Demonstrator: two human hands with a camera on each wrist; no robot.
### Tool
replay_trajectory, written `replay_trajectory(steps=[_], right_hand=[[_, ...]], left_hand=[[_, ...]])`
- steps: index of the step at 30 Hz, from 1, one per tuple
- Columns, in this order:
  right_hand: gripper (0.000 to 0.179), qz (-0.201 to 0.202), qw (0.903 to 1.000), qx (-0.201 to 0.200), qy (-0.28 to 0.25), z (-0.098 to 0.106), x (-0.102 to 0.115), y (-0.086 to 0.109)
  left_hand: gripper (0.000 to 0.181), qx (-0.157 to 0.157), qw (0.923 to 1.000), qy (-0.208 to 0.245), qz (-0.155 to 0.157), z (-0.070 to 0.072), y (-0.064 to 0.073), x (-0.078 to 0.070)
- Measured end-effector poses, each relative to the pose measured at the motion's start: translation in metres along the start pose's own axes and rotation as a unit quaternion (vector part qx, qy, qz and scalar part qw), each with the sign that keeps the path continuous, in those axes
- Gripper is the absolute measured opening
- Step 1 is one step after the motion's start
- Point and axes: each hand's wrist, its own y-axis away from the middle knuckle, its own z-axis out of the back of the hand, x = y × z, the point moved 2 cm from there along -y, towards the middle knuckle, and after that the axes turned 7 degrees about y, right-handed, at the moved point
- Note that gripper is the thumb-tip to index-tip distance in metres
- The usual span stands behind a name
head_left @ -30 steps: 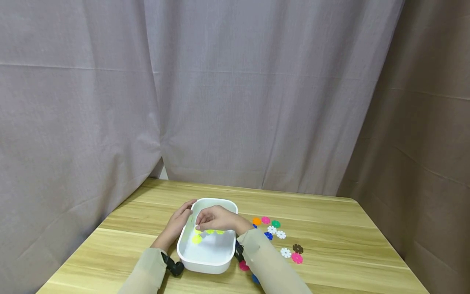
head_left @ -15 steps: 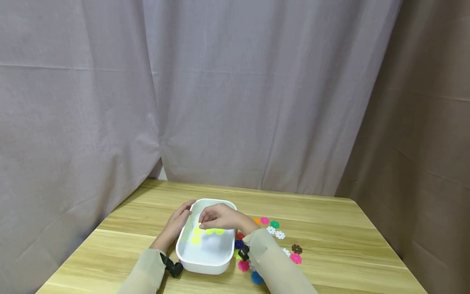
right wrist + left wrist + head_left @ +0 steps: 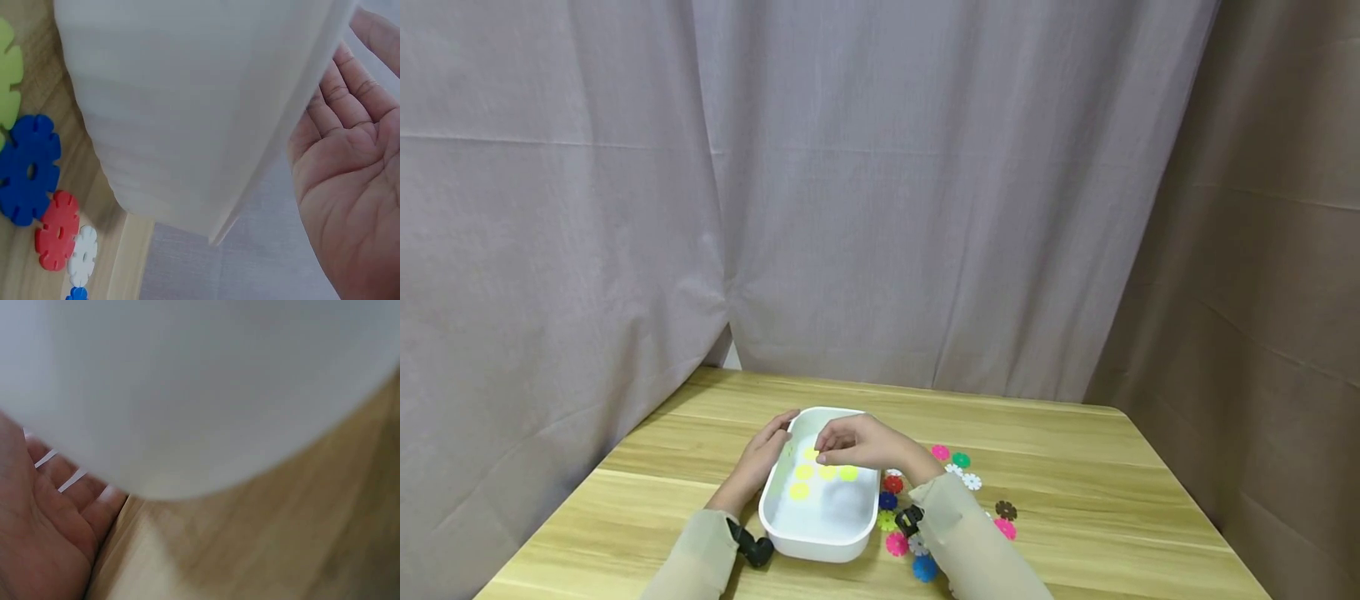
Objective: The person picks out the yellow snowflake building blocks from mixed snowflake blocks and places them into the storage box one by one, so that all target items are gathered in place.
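As my right hand eases back toward the right-hand side of the white box, one more yellow piece comes into view past my thumb, its edge tucked partly behind it. A second ago my fingertips were further left, over that group; now the other yellow pieces show plainly, four of them flat on the box floor. My right fingers are loosely bent and I see nothing between them, though the box edge hides some of them in the right wrist view. I take it that the latest piece has been let go, so that bit of the work looks done and the hand seems free. My left hand grips the left side of the box, thumb at the rim, fingers along the outer wall, and neither has shifted noticeably. On the table, just right of the box, lie a red piece, a dark blue piece and a yellow-green piece. With my arm pulled back, those three show clearly too. I'd judge the yellow-green one easy to mistake for the yellows inside.
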Motion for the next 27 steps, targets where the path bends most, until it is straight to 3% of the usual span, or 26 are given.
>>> replay_trajectory(steps=[10, 27], right_hand=[[0.021, 0.006, 0.9997, -0.011, -0.020, 0.004, 0.001, 0.015], [0.021, 0.003, 0.9997, -0.024, -0.006, 0.019, -0.003, 0.039]], left_hand=[[0.046, -0.004, 1.0000, 0.005, 0.003, 0.000, 0.000, 0.001], [0.047, -0.011, 0.9998, 0.008, 0.011, -0.001, 0.001, 0.000]])
